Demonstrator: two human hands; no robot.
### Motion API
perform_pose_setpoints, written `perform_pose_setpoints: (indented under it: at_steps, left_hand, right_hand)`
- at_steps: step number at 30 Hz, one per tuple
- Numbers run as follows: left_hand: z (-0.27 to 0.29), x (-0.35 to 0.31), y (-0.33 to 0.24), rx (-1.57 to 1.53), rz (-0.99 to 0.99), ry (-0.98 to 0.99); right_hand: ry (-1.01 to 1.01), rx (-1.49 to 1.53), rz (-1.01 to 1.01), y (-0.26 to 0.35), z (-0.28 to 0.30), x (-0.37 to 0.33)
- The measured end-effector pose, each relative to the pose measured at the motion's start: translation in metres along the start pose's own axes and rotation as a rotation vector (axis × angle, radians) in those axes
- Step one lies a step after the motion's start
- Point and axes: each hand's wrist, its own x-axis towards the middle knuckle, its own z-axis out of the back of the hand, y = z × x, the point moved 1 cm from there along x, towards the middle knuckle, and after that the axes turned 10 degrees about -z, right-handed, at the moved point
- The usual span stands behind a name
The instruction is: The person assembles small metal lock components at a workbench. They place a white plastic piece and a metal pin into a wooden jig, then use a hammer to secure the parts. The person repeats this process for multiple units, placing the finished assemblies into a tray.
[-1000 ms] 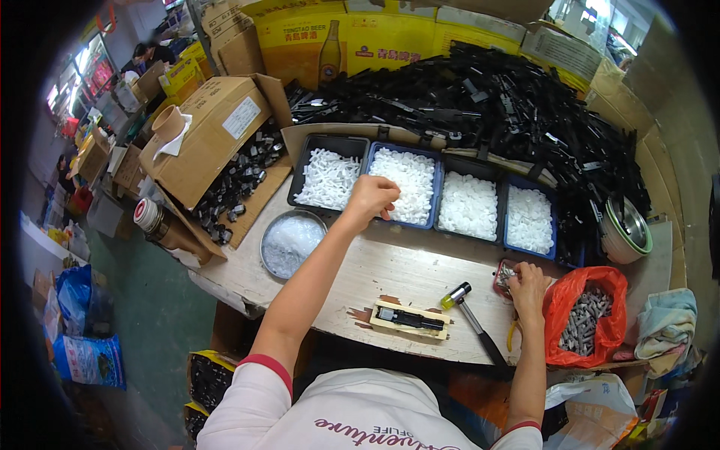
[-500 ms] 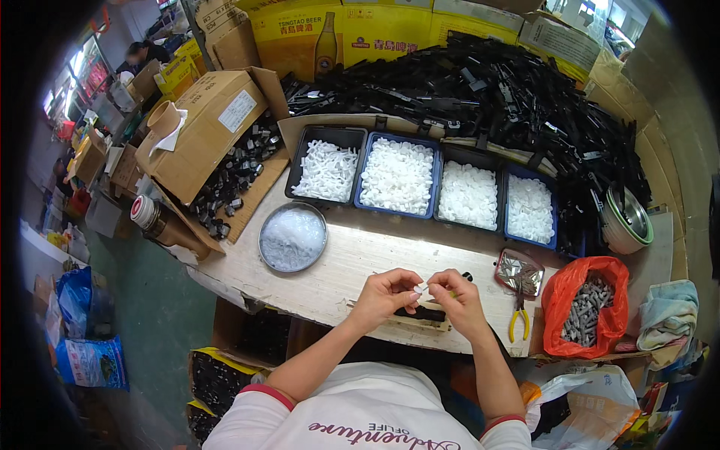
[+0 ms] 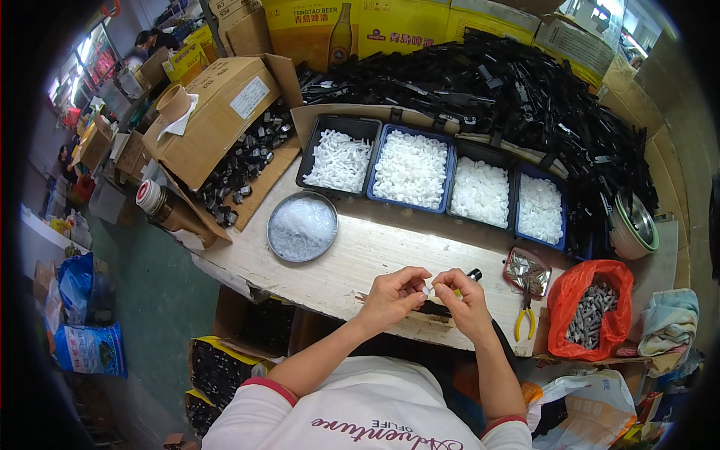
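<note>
"Above a cluttered counter, where is the small white plastic piece?"

"Pinched in the left grip, fingertips together on it."

"And the right grip?"

"Just beside it; whether it clamps anything, I cannot tell. Yellow-handled pliers lie near a red plastic bag."

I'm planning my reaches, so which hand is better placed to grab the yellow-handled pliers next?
Probably the right hand: it's nearer the pliers, which lie on its side. The left hand is farther away. Both meet at a small white piece.
</note>
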Motion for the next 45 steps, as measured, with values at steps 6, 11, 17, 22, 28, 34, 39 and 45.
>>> perform_pose_setpoints:
  at_steps: [6, 11, 17, 22, 28, 34, 39, 45]
  left_hand:
    - [0.000, -0.002, 0.000, 0.118, -0.038, 0.005]
    - [-0.001, -0.005, -0.001, 0.047, -0.009, -0.007]
    - [0.000, -0.006, 0.000, 0.058, -0.021, -0.008]
    - [0.003, -0.009, 0.007, -0.216, 0.038, -0.104]
    - [0.006, -0.015, 0.010, -0.365, 0.097, -0.153]
    - [0.007, -0.016, 0.016, -0.370, 0.118, -0.151]
    - [0.020, -0.015, 0.009, 0.028, 0.060, -0.134]
    - [0.028, -0.014, 0.015, 0.273, 0.103, -0.058]
  right_hand:
    - [-0.012, -0.072, 0.020, 0.006, -0.002, 0.001]
    - [-0.070, -0.004, -0.015, 0.008, -0.002, -0.002]
    - [-0.032, -0.192, 0.082, 0.012, -0.004, -0.001]
    - [-0.151, -0.168, 0.109, 0.015, -0.009, -0.002]
    - [-0.193, -0.207, 0.248, 0.004, -0.022, -0.004]
    - [-0.232, -0.375, 0.353, 0.001, -0.032, -0.001]
    - [-0.210, -0.544, 0.311, -0.005, -0.032, -0.007]
    - [-0.120, -0.738, 0.275, -0.021, -0.043, -0.010]
